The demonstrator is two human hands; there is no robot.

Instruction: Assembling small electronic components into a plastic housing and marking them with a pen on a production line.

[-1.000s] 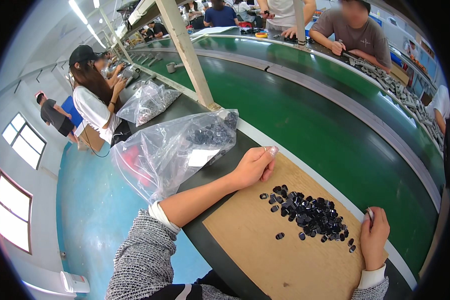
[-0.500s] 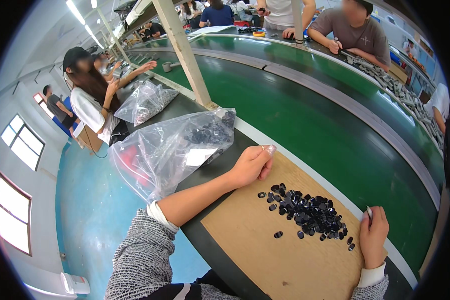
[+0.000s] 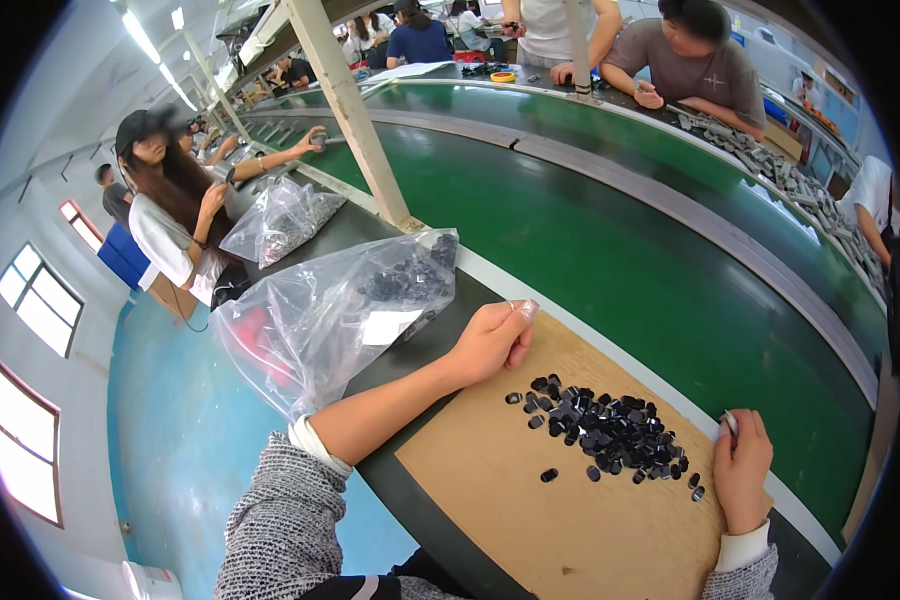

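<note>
A heap of small black parts (image 3: pixel 610 430) is spread on a brown cardboard sheet (image 3: pixel 530 520) that lies on the dark edge of the workbench (image 3: pixel 410 350). The heap is stretched out, with its long axis running from the upper left, near the left hand, down to the lower right, toward the right hand. A few single pieces are scattered just off the heap's lower edge; the way each piece points cannot be told, as they are too small.

The left hand (image 3: pixel 490 340) is rested at the far left corner of the cardboard, loosely curled, with thumb and forefinger pinched together at the tip; something pale is seen there, but whether a part is gripped cannot be told. The right hand (image 3: pixel 742 470) is laid at the right edge of the cardboard, fingers folded inward, with a small pale object pinched at the fingertips; what it is cannot be made out.

Just left of the left hand, a clear plastic bag (image 3: pixel 320 320) holding more dark parts is slumped on the bench, its closed end pointed toward the green conveyor belt (image 3: pixel 610 230). A second clear bag (image 3: pixel 280 220) is seen farther along, beside a seated person with long hair (image 3: pixel 170 200). Other people are seated across the belt.
</note>
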